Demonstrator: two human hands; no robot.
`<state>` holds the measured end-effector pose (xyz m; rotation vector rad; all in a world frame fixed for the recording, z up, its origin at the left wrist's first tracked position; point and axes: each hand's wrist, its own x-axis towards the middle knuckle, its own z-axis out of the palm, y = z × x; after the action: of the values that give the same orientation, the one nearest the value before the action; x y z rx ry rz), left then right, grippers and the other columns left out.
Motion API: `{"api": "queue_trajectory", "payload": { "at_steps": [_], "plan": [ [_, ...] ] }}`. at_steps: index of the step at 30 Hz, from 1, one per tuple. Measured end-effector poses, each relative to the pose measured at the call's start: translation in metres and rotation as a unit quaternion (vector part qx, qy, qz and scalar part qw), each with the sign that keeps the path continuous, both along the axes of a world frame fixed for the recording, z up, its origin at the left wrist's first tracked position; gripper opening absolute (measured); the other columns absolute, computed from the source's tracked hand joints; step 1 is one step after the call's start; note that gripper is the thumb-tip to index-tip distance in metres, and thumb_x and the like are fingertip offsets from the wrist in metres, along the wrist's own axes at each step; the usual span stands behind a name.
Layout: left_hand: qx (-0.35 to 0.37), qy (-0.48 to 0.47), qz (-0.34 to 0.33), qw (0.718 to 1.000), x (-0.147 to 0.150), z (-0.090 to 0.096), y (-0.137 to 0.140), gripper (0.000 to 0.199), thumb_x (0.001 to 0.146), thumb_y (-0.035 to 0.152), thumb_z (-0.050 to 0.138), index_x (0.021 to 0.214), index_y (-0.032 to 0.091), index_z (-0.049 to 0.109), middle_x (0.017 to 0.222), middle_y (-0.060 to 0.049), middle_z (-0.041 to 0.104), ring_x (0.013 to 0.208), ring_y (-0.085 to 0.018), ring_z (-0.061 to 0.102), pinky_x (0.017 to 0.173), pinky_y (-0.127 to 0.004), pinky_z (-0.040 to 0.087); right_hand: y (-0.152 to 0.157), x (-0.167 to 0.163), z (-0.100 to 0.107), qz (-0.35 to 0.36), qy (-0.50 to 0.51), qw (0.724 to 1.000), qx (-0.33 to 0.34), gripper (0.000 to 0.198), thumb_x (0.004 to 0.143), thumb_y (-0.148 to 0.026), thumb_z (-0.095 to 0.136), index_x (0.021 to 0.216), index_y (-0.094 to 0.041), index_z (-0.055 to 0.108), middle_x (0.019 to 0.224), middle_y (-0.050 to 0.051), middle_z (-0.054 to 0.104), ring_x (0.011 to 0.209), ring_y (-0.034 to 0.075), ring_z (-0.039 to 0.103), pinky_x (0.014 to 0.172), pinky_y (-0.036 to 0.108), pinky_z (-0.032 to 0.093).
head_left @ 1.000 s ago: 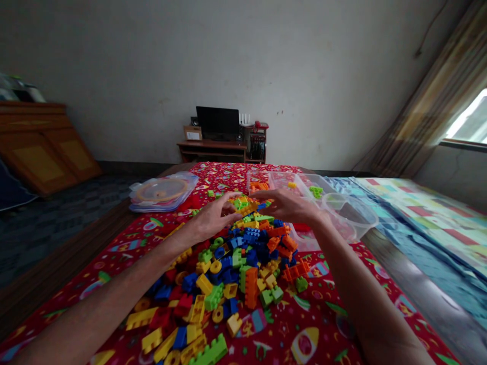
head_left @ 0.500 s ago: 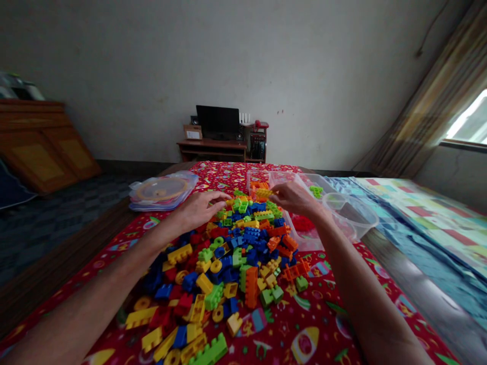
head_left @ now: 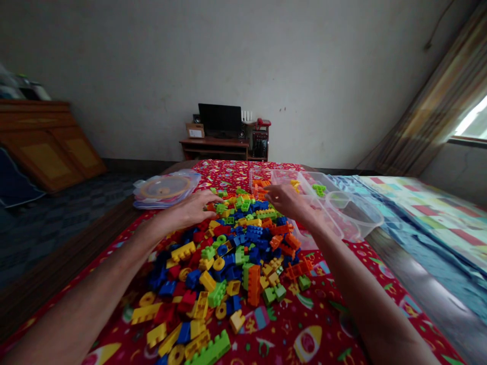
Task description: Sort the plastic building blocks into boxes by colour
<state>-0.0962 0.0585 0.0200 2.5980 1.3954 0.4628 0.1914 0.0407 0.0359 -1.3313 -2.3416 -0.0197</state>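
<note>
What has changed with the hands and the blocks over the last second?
The hands, together at the far end of the block pile a second ago, have parted. The right hand carried a yellow-orange piece toward the clear tray and now reaches at its near edge. The left hand slid left onto the pile. The lid stayed put.

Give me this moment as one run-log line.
left hand: resting on block pile, far-left edge | right hand: over clear divided tray, by orange blocks; grip unclear | lid: left
</note>
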Motion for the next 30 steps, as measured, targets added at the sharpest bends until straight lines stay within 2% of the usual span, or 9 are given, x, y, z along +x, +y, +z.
{"api": "queue_trajectory", "payload": {
  "at_steps": [3, 7, 10, 14, 17, 20, 23, 27, 30],
  "plan": [
    [-0.045, -0.002, -0.006, 0.999, 0.000, -0.003, 0.000, 0.036, 0.071, 0.033, 0.060, 0.104, 0.022, 0.070, 0.106, -0.008, 0.067, 0.100, -0.025, 0.060, 0.093, -0.036, 0.045, -0.020, -0.026, -0.001, 0.099, -0.028, 0.994, -0.037, 0.021, 0.084, -0.012, 0.047, 0.089, -0.016, 0.067, 0.070, 0.003, 0.063, 0.059, 0.009, 0.046, 0.057, 0.024, 0.028],
    [-0.045, -0.027, 0.000, 0.999, 0.005, -0.005, -0.001, 0.030, 0.069, 0.032, 0.060, 0.094, 0.021, 0.072, 0.098, -0.008, 0.069, 0.092, -0.026, 0.063, 0.090, -0.037, 0.046, -0.038, -0.052, -0.010, 0.159, -0.053, 0.984, -0.068, 0.020, 0.088, -0.015, 0.048, 0.095, -0.016, 0.067, 0.073, 0.004, 0.064, 0.062, 0.010, 0.050, 0.058, 0.024, 0.028],
    [-0.038, -0.043, 0.016, 0.998, 0.008, -0.006, -0.003, 0.027, 0.069, 0.033, 0.060, 0.090, 0.021, 0.071, 0.094, -0.007, 0.070, 0.085, -0.025, 0.065, 0.082, -0.035, 0.049, -0.040, -0.063, -0.021, 0.206, -0.041, 0.976, -0.066, 0.022, 0.089, -0.017, 0.049, 0.105, -0.015, 0.064, 0.086, 0.008, 0.067, 0.072, 0.014, 0.057, 0.061, 0.024, 0.035],
    [-0.047, -0.085, 0.036, 0.995, 0.013, -0.007, -0.005, 0.043, 0.068, 0.034, 0.057, 0.108, 0.020, 0.067, 0.099, -0.006, 0.070, 0.081, -0.021, 0.065, 0.073, -0.030, 0.051, -0.042, -0.071, -0.028, 0.249, -0.052, 0.964, -0.074, 0.043, 0.081, 0.000, 0.044, 0.117, -0.017, 0.060, 0.111, 0.011, 0.066, 0.091, 0.017, 0.061, 0.070, 0.024, 0.041],
    [-0.076, -0.138, 0.031, 0.987, 0.014, -0.012, -0.002, 0.053, 0.068, 0.038, 0.058, 0.118, 0.020, 0.062, 0.098, -0.006, 0.069, 0.080, -0.020, 0.065, 0.070, -0.028, 0.052, -0.042, -0.074, -0.027, 0.246, -0.061, 0.962, -0.105, 0.041, 0.081, 0.000, 0.045, 0.112, -0.019, 0.063, 0.109, 0.009, 0.067, 0.091, 0.017, 0.062, 0.070, 0.024, 0.042],
    [-0.104, -0.175, 0.011, 0.979, 0.013, -0.017, 0.002, 0.054, 0.072, 0.043, 0.057, 0.120, 0.017, 0.060, 0.095, -0.006, 0.069, 0.079, -0.020, 0.066, 0.069, -0.028, 0.052, -0.041, -0.072, -0.027, 0.230, -0.038, 0.964, -0.126, 0.024, 0.088, -0.012, 0.047, 0.104, -0.017, 0.066, 0.094, 0.007, 0.070, 0.081, 0.015, 0.062, 0.066, 0.023, 0.039],
    [-0.113, -0.192, 0.015, 0.975, 0.012, -0.019, 0.004, 0.051, 0.077, 0.046, 0.053, 0.117, 0.016, 0.062, 0.090, -0.007, 0.070, 0.073, -0.019, 0.066, 0.065, -0.028, 0.052, -0.039, -0.069, -0.029, 0.209, 0.003, 0.968, -0.139, 0.017, 0.088, -0.019, 0.054, 0.100, -0.017, 0.066, 0.081, 0.004, 0.068, 0.071, 0.013, 0.059, 0.061, 0.021, 0.035],
    [-0.111, -0.198, 0.041, 0.973, 0.012, -0.018, 0.003, 0.049, 0.081, 0.051, 0.048, 0.113, 0.017, 0.063, 0.086, -0.005, 0.070, 0.057, -0.015, 0.061, 0.053, -0.024, 0.047, -0.040, -0.066, -0.029, 0.181, 0.012, 0.977, -0.112, 0.018, 0.084, -0.015, 0.056, 0.099, -0.019, 0.065, 0.075, 0.001, 0.065, 0.065, 0.011, 0.054, 0.058, 0.021, 0.029],
    [-0.074, -0.183, 0.046, 0.979, 0.011, -0.017, 0.003, 0.046, 0.084, 0.052, 0.044, 0.102, 0.017, 0.068, 0.075, -0.003, 0.069, 0.055, -0.014, 0.057, 0.052, -0.023, 0.045, -0.040, -0.065, -0.026, 0.134, 0.012, 0.988, -0.076, 0.022, 0.082, -0.016, 0.053, 0.101, -0.019, 0.063, 0.072, 0.001, 0.063, 0.063, 0.012, 0.052, 0.057, 0.023, 0.027]
  ]
}}
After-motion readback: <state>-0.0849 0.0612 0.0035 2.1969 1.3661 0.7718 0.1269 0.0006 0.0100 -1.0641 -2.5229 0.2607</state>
